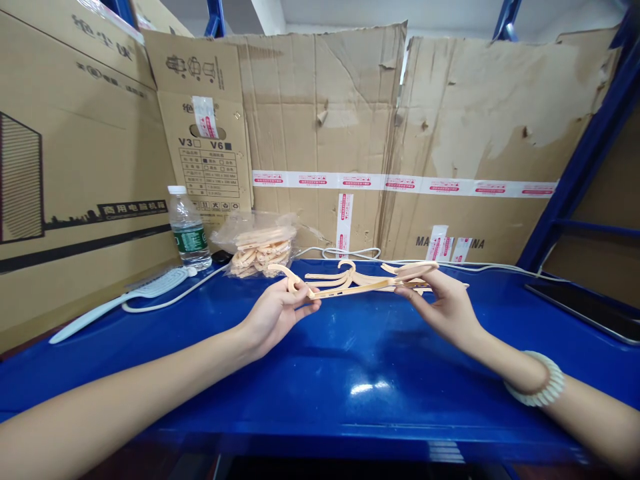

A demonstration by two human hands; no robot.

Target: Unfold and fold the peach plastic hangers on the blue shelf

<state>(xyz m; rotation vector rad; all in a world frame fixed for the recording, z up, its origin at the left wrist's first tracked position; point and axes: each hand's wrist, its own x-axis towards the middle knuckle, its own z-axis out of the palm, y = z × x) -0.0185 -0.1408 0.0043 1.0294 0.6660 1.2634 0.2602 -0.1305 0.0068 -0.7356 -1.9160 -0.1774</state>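
Observation:
A peach-coloured plastic clothes hanger (354,289) is stretched between my two hands above the blue table. My left hand (280,312) pinches its left end, near a curved hook-like part. At the other end, my right hand (445,303) has thumb and fingers closed on the hanger, and a bead bracelet (543,380) circles that wrist. Just behind lies at least one more peach hanger (346,272), hook upward in view, partly covered by the held one. A clear plastic bag (263,250) with several folded peach hanger pieces sits farther left.
On the left stand a water bottle (189,230) and a pale hairbrush (145,290). A white cable (480,268) runs along the back of the blue table (350,393). Cardboard sheets (320,120) wall the back and left. A dark flat device (590,310) lies at right.

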